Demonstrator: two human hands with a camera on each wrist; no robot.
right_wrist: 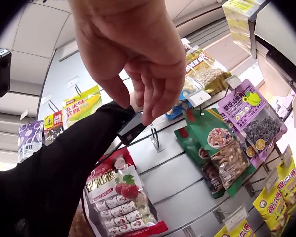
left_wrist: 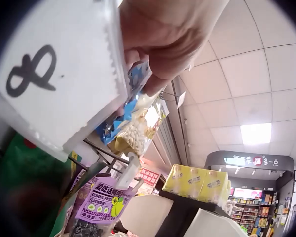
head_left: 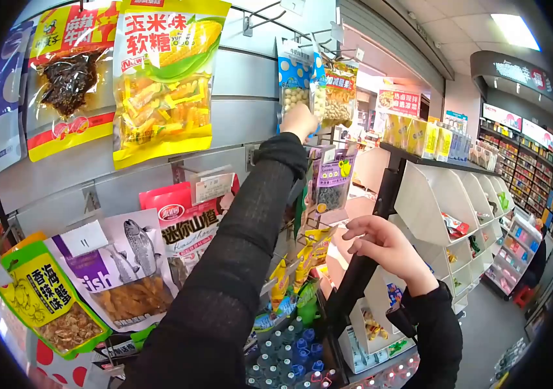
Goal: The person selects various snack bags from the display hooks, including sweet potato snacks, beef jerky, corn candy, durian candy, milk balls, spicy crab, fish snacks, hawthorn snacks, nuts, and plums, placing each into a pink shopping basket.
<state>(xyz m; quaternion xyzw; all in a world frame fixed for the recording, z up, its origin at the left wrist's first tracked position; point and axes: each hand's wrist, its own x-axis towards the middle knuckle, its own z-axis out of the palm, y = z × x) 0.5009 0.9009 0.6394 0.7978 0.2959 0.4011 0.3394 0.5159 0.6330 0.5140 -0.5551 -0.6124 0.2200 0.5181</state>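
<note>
Along the slatted wall point(head_left: 244, 71): many snack bags are hanging on hooks.
Blue-dotted bags point(head_left: 296, 70): high on this wall, beside the yellow nut bag point(head_left: 341, 87).
Right hand point(head_left: 386, 249): half open, loosely curved in the air, holding nothing.
Left hand point(head_left: 299, 121): nearly closed, seeming to pinch one blue-dotted bag by its lower part.
Pinch: probably the step of taking hold; next move calls for steady fingers, sparing the neighbours.

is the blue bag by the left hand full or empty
Not empty: the blue bag shows pale round pieces inside; how full, cannot tell.
</note>
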